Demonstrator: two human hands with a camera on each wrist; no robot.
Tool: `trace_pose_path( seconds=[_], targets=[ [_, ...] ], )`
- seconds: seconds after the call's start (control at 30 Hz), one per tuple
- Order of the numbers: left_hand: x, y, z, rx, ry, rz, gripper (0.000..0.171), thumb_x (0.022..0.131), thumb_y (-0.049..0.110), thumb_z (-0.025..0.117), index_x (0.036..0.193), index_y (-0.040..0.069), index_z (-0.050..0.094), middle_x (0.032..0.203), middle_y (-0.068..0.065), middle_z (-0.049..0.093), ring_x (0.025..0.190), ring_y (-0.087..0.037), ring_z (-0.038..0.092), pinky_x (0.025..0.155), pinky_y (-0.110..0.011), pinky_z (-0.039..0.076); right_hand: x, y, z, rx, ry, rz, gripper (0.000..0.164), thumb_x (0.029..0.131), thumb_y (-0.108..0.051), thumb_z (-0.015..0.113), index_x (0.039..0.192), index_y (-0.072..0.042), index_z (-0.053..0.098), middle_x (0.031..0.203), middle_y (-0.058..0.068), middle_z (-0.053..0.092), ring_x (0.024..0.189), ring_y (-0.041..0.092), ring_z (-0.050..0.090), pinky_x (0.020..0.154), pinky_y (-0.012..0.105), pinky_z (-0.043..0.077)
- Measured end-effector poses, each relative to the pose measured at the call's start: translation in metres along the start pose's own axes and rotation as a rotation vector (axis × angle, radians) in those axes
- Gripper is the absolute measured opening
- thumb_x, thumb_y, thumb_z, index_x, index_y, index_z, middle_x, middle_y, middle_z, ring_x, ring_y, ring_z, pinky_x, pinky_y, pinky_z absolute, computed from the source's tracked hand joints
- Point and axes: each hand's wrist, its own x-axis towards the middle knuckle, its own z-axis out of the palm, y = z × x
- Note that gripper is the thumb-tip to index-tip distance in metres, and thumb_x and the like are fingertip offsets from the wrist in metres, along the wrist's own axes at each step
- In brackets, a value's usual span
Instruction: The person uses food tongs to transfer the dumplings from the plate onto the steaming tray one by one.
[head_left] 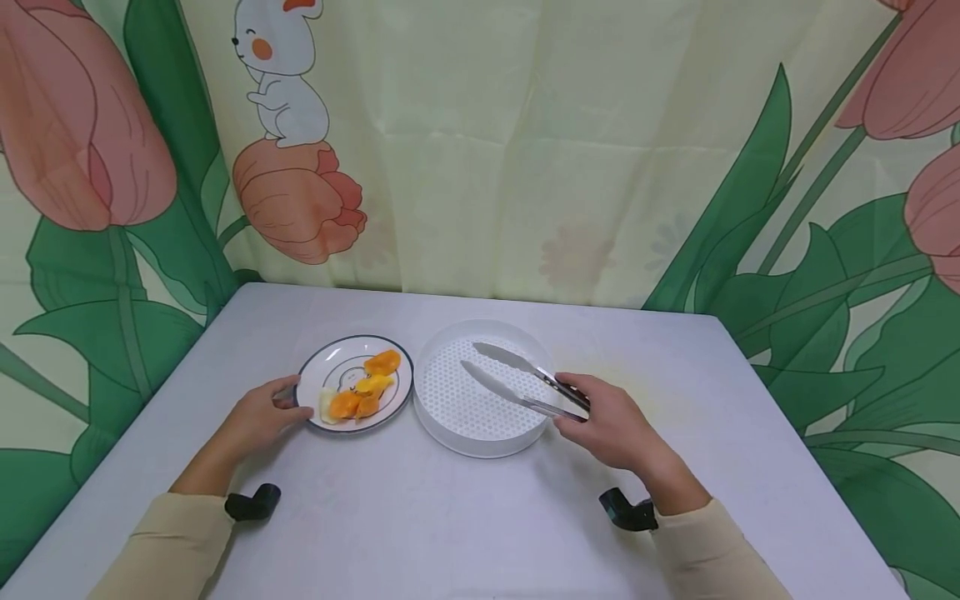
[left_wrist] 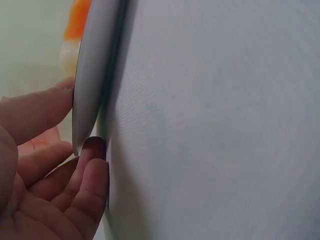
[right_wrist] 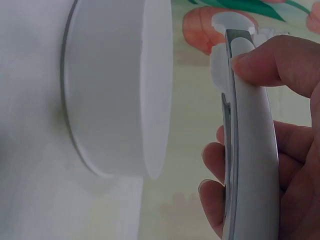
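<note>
My left hand point(head_left: 258, 418) pinches the left rim of a white plate point(head_left: 324, 367) with a dark edge line, thumb on top and fingers curled beneath. On the plate lie several orange and yellow pieces point(head_left: 365, 393) of what looks like cut fruit, plus a pale piece point(head_left: 327, 405) near the thumb. In my right hand point(head_left: 611, 423) is a pair of tongs point(head_left: 506, 357), gripped by its handles. The tongs' two arms are spread, nothing between them, above a round white tray point(head_left: 487, 447) with a perforated bottom. In the right wrist view the tongs' handle point(right_wrist: 255, 140) lies between thumb and fingers.
Plate and tray stand side by side on a table with a white cover point(head_left: 420, 525). Behind the table hangs a printed curtain point(head_left: 480, 167) with tulips and a white animal. Black camera mounts point(head_left: 253, 502) sit at both wrists.
</note>
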Motion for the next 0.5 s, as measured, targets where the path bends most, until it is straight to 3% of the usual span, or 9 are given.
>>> trace_pose_path(
  seconds=[0.33, 0.5],
  targets=[
    [0.002, -0.001, 0.0, -0.029, -0.024, 0.018, 0.083, 0.094, 0.03, 0.07, 0.156, -0.003, 0.024, 0.143, -0.037, 0.041, 0.13, -0.051, 0.039, 0.105, -0.06, 0.039, 0.022, -0.038, 0.016, -0.072, -0.133, -0.154, 0.057, 0.086, -0.022, 0.07, 0.139, -0.006, 0.057, 0.132, 0.009, 0.061, 0.109, 0.026, 0.059, 0.091, 0.044, 0.051],
    [-0.001, 0.001, 0.0, -0.031, -0.014, 0.018, 0.078, 0.095, 0.026, 0.069, 0.155, -0.002, 0.027, 0.137, -0.036, 0.045, 0.121, -0.049, 0.044, 0.104, -0.059, 0.042, 0.032, -0.052, 0.022, -0.142, -0.165, -0.24, 0.056, 0.086, -0.023, 0.067, 0.138, -0.006, 0.058, 0.132, 0.008, 0.062, 0.116, 0.027, 0.058, 0.097, 0.046, 0.049]
  ],
)
